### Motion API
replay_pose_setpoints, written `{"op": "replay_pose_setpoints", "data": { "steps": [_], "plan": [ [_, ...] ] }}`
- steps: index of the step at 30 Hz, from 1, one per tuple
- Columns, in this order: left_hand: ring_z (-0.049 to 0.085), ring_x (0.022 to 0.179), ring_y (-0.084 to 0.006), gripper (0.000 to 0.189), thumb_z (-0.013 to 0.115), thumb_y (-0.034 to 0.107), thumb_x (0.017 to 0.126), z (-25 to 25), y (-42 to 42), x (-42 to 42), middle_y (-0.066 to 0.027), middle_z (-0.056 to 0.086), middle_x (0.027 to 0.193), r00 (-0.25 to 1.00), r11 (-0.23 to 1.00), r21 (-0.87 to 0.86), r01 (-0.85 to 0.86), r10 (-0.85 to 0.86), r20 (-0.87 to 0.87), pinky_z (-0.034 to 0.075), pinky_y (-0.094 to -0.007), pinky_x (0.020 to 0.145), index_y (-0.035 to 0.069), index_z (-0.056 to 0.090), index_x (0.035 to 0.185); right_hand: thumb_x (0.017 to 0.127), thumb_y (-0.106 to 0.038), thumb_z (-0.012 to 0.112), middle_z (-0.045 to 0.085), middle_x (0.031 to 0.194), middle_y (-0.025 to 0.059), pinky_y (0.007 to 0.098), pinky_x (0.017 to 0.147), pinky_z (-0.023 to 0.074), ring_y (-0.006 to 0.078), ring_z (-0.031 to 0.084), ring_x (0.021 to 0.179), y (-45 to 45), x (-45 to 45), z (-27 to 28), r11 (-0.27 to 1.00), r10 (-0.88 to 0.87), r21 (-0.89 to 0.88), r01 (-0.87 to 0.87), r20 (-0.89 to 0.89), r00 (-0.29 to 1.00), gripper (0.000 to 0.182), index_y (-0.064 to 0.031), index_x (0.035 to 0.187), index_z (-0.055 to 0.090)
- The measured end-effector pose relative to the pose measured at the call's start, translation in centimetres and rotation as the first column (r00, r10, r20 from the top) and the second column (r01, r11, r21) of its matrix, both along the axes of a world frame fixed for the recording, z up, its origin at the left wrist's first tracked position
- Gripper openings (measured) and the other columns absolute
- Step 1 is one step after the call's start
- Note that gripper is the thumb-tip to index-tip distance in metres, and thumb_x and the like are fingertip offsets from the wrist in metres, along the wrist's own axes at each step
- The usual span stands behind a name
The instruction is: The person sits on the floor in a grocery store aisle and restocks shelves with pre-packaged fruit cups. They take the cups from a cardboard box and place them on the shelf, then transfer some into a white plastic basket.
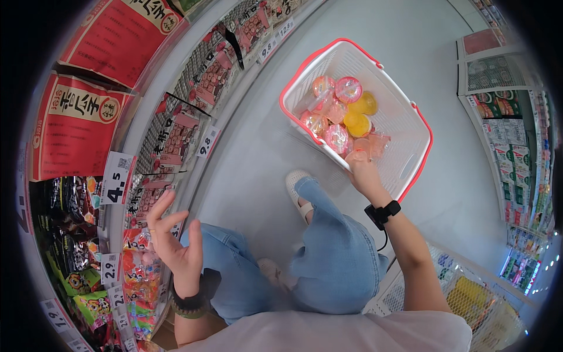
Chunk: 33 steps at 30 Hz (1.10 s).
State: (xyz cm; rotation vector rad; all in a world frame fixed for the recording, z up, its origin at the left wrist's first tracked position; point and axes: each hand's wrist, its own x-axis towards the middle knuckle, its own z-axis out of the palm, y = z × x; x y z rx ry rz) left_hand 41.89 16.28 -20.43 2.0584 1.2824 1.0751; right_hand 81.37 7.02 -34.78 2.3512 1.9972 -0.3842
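Observation:
My right hand (365, 169) reaches over the near side of a white plastic shopping basket (396, 99) with a red rim and touches a pale pink jelly cup (357, 156); its fingertips are partly hidden, so its grip is unclear. Around it in the basket lie pink-lidded cups (348, 89) and yellow cups (364, 103). The basket is on the floor beyond my knees. My left hand (173, 237) is raised at the left with its fingers apart, holding nothing, close to the shelf of bagged snacks (140, 264).
Shelves at the left hold red snack packets (79, 127) and mesh-patterned packs (167, 136), with price tags (118, 178) along their edges. A wire mesh bin (466, 295) stands at the lower right. Stocked shelves (506, 149) line the far right. Grey floor (246, 145) lies between.

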Motion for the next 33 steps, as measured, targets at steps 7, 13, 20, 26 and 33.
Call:
{"op": "replay_pose_setpoints", "data": {
  "steps": [7,13,20,26,33],
  "plan": [
    [0.055,0.104,-0.0295,0.039,0.07,0.006,0.075,-2.2,3.6,7.6,-0.0153,0.056,0.114,0.911,0.844,-0.391,0.367,-0.412,-0.034,0.044,-0.0363,0.09,0.004,0.053,0.11,0.076,-0.012,0.064,0.065,0.083,0.0156,0.037,0.069,0.0521,0.0268,0.065,0.078,-2.0,-1.7,2.9,0.949,0.057,-0.22,-0.226,-0.586,0.808,0.023,-0.0042,0.097,0.063],
    [0.055,0.104,-0.0343,0.058,0.071,0.008,0.072,-7.9,9.1,15.9,-0.0194,0.056,0.111,0.733,0.699,-0.45,0.556,-0.667,-0.131,0.045,-0.0403,0.087,0.007,0.045,0.124,0.075,0.002,0.059,0.066,0.096,0.0148,0.0373,0.084,0.0496,0.0246,0.064,0.094,6.7,9.0,-3.1,0.951,-0.22,0.066,0.303,-0.544,0.809,0.041,-0.0028,0.115,0.056],
    [0.059,0.095,-0.0355,0.056,0.063,-0.001,0.073,-14.8,12.7,23.8,-0.0197,0.058,0.099,0.426,0.622,-0.577,0.529,-0.783,-0.454,0.049,-0.0425,0.077,0.003,0.042,0.125,0.068,-0.004,0.069,0.057,0.117,0.0155,0.0379,0.093,0.0438,0.0303,0.054,0.112,12.1,10.3,-7.2,0.997,-0.014,0.07,0.046,-0.401,0.916,0.058,-0.0054,0.122,0.05],
    [0.062,0.096,-0.0322,0.045,0.06,0.012,0.08,-19.0,13.0,26.8,-0.0178,0.061,0.101,0.404,0.525,-0.702,0.481,-0.844,-0.354,0.051,-0.0407,0.078,0.007,0.046,0.123,0.063,-0.015,0.079,0.058,0.114,0.0129,0.0372,0.092,0.0435,0.0314,0.054,0.108,13.4,9.9,-6.8,0.991,0.111,0.124,-0.05,-0.548,0.829,0.061,-0.0087,0.118,0.054],
    [0.063,0.09,-0.0322,0.031,0.057,0.011,0.081,-19.3,11.4,28.4,-0.0162,0.064,0.09,0.484,0.655,-0.601,0.457,-0.751,-0.45,0.051,-0.0412,0.075,0.007,0.051,0.112,0.067,-0.014,0.079,0.058,0.116,0.0084,0.0335,0.092,0.0437,0.0198,0.057,0.106,12.5,7.5,-5.5,0.944,-0.086,0.122,0.308,-0.807,0.584,0.054,-0.0048,0.115,0.054]
  ]
}}
